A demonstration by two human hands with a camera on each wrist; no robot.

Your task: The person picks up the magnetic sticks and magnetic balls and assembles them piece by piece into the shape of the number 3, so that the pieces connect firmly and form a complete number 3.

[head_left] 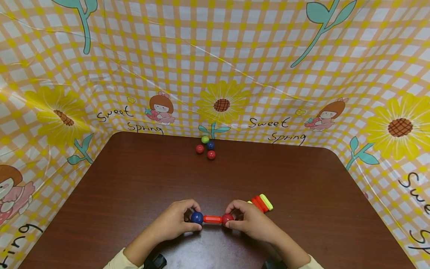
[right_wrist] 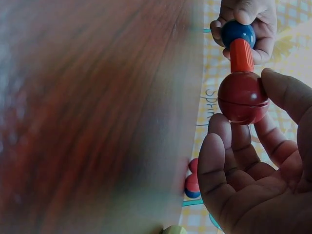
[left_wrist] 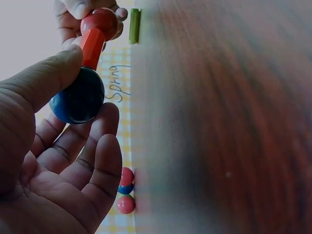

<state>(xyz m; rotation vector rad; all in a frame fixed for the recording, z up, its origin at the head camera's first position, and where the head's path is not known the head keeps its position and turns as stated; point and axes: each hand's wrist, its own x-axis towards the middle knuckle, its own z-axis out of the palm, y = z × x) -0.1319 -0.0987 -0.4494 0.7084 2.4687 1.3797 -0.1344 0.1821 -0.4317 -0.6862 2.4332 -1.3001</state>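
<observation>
A short orange-red rod (head_left: 212, 219) joins a blue ball (head_left: 196, 218) at its left end to a red ball (head_left: 227, 219) at its right end. My left hand (head_left: 176, 221) pinches the blue ball between thumb and fingers. On the other side my right hand (head_left: 249, 220) grips the red ball the same way. The left wrist view shows the blue ball (left_wrist: 78, 96) close up, with the rod (left_wrist: 91, 48) running away from it. In the right wrist view a seam circles the red ball (right_wrist: 243, 99).
Several loose balls, among them a green ball (head_left: 205, 139) and a blue ball (head_left: 210, 145), lie at the far side of the brown table (head_left: 134, 175). Red and yellow-green rods (head_left: 261, 203) lie beyond my right hand. A checked cloth (head_left: 201, 56) walls the table's back and sides.
</observation>
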